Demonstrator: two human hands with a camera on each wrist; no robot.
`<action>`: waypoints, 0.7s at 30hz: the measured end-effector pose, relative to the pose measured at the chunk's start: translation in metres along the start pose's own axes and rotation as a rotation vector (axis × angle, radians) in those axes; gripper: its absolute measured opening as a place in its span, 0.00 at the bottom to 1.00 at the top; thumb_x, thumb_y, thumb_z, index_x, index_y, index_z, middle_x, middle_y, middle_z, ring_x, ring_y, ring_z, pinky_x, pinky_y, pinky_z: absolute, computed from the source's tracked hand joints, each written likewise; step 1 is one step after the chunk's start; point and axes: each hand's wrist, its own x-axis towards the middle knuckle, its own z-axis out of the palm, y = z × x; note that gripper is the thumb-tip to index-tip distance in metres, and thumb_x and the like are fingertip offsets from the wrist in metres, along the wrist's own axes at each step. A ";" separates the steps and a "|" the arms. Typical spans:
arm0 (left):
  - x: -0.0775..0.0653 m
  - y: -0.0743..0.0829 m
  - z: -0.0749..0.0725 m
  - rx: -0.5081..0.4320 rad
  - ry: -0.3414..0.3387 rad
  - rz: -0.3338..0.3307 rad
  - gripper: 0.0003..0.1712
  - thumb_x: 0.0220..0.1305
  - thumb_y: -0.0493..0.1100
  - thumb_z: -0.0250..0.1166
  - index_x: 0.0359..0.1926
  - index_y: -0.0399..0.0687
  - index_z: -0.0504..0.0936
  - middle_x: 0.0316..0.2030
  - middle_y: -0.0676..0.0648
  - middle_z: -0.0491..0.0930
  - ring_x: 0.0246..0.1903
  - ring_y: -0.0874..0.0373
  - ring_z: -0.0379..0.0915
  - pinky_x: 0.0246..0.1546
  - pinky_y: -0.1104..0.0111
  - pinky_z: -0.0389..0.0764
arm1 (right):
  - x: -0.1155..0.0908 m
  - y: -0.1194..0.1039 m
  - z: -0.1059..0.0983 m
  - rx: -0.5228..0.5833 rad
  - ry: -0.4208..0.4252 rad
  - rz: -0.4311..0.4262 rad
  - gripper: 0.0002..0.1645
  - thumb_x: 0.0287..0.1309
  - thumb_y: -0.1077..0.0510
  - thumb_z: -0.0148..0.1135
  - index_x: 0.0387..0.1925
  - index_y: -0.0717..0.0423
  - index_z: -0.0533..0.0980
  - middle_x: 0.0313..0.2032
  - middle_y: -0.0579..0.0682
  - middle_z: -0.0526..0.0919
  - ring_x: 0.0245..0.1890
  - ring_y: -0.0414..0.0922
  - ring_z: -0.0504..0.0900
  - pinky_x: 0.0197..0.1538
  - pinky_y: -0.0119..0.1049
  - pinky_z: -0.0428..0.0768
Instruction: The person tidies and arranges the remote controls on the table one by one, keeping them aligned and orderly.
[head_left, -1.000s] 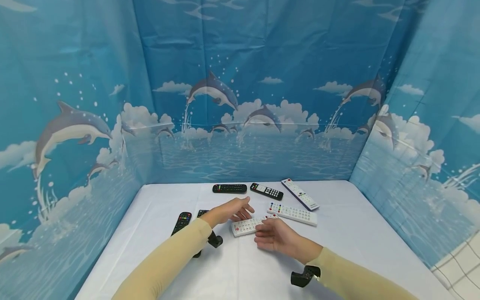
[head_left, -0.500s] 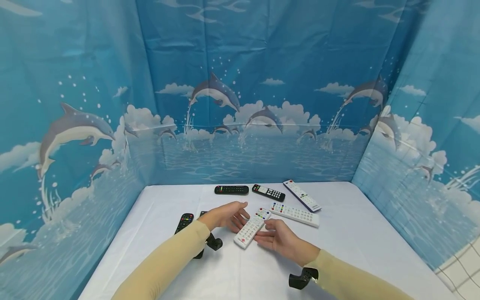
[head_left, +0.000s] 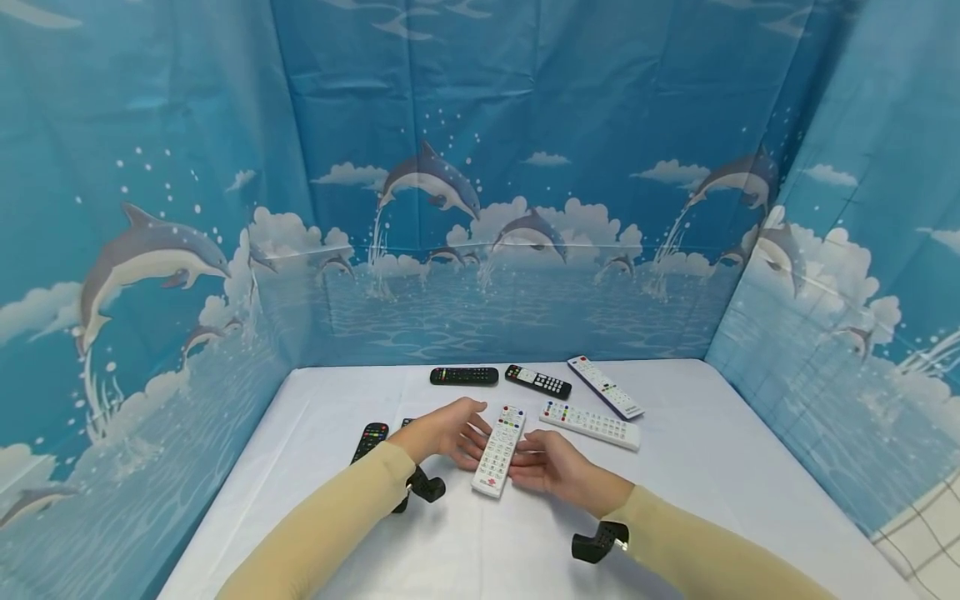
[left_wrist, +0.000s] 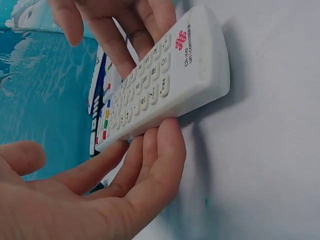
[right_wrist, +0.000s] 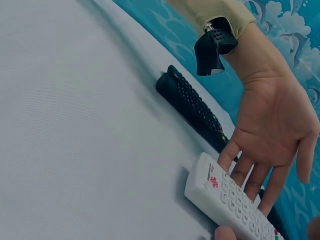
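Note:
A white remote control (head_left: 498,452) with several rows of white buttons, some coloured keys and a red logo lies lengthwise between my two hands. My left hand (head_left: 452,433) touches its left long side with extended fingers, its thumb held away from the remote. On the other long side is my right hand (head_left: 561,472), fingertips at the edge and thumb apart from it. In the left wrist view the left fingertips (left_wrist: 171,135) press low against the remote's side wall. The right wrist view shows the left palm (right_wrist: 275,120) facing the remote; only the right hand's fingertips show there.
Another white remote (head_left: 590,425) lies to the right, with a white-and-purple remote (head_left: 606,387) behind it. Two black remotes (head_left: 464,377) lie at the back. Two more black remotes (head_left: 371,439) are left, partly behind the left arm. A dolphin-print curtain (head_left: 480,317) surrounds the white table (head_left: 720,467).
The white remote between my hands has turned from lying crosswise to pointing away from me, its logo end swinging toward me. Both hands have stayed close beside it.

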 end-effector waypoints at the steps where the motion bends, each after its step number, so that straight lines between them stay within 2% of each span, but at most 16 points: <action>1: -0.001 0.000 -0.001 -0.005 0.005 0.007 0.36 0.76 0.59 0.47 0.58 0.28 0.76 0.46 0.32 0.76 0.41 0.42 0.76 0.45 0.48 0.81 | 0.001 0.000 0.001 -0.009 0.000 -0.004 0.33 0.72 0.54 0.44 0.65 0.78 0.61 0.53 0.73 0.73 0.48 0.61 0.83 0.56 0.54 0.80; 11: -0.021 -0.001 -0.012 -0.021 0.100 0.083 0.35 0.75 0.59 0.49 0.59 0.29 0.75 0.47 0.32 0.77 0.43 0.42 0.76 0.42 0.49 0.83 | 0.007 -0.004 0.019 -0.003 -0.023 -0.016 0.31 0.71 0.54 0.46 0.64 0.75 0.64 0.54 0.74 0.71 0.47 0.61 0.82 0.57 0.54 0.79; 21: -0.049 -0.013 -0.028 -0.016 0.146 0.124 0.35 0.77 0.57 0.47 0.61 0.28 0.72 0.50 0.31 0.74 0.42 0.41 0.76 0.42 0.50 0.84 | 0.009 -0.005 0.043 -0.030 -0.081 0.018 0.31 0.71 0.54 0.46 0.64 0.75 0.64 0.56 0.74 0.70 0.48 0.62 0.82 0.57 0.54 0.79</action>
